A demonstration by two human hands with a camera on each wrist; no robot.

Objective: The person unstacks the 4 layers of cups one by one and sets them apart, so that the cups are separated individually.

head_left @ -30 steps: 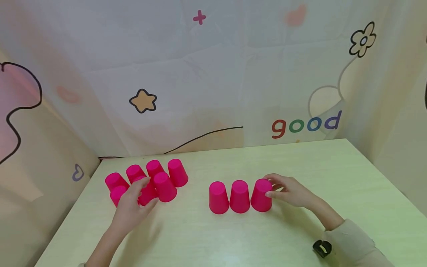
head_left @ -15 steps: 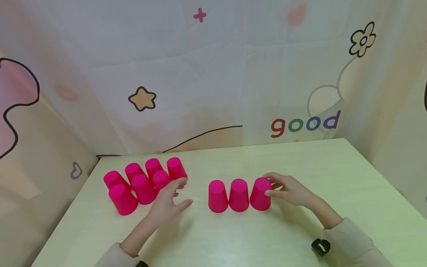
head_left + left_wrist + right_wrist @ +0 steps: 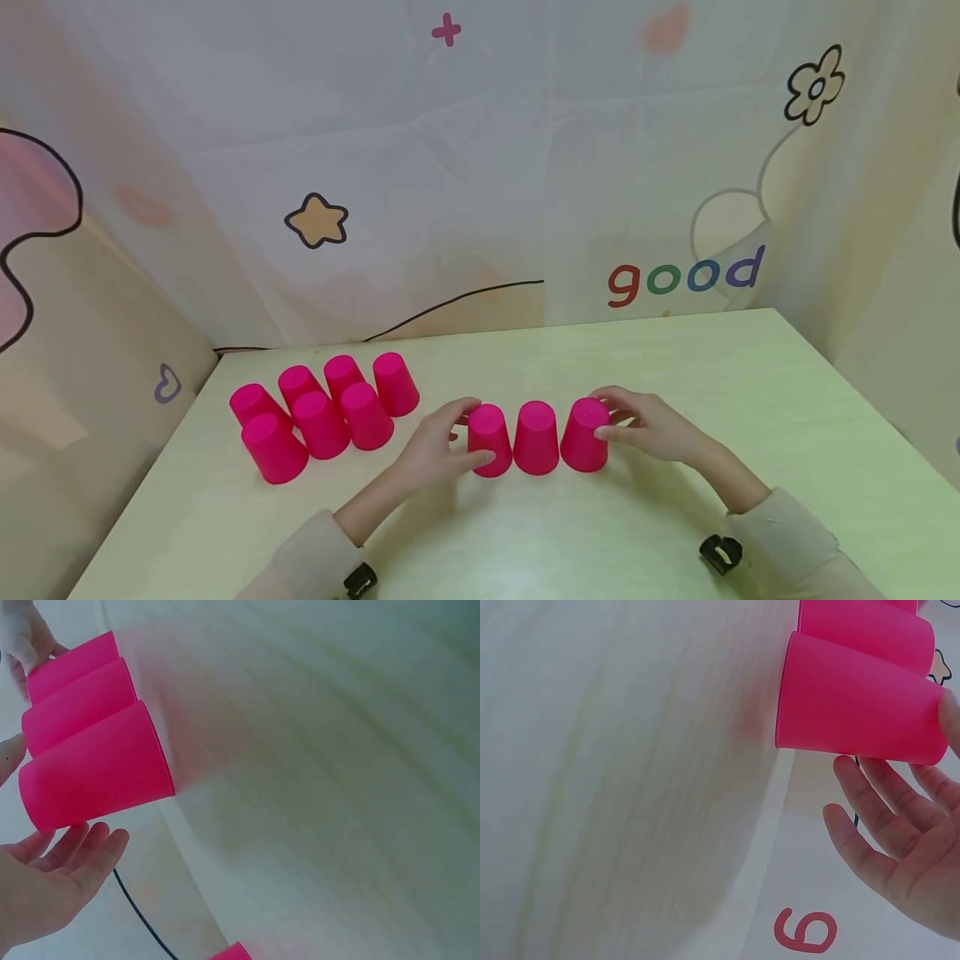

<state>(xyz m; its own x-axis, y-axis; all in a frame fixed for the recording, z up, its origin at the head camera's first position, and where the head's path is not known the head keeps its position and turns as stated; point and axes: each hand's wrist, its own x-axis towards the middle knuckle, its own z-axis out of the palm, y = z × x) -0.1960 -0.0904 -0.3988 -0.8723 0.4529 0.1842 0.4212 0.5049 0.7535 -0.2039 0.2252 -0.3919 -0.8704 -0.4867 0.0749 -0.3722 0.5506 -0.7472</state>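
Three pink plastic cups stand upside down in a row at the middle of the table. In the head view my left hand [image 3: 438, 446] spans the left cup [image 3: 491, 433], thumb in front and fingers at its far left side. The left wrist view has those fingertips [image 3: 97, 840] right at the cup's wall. On the right cup [image 3: 587, 437] my right hand [image 3: 652, 427] keeps a light hold, with its thumb on the near side and fingers behind. Between them the middle cup [image 3: 537, 442] stands close to both neighbours, untouched by either hand.
Several more upside-down pink cups [image 3: 322, 427] stand in two rows at the table's left. The pale table [image 3: 570, 542] ends at a printed cloth backdrop [image 3: 480, 192]. Black straps [image 3: 722, 554] show near the sleeves.
My left hand has moved right, from the group of cups on the left to the left cup of the row. My right hand stays at the right cup.
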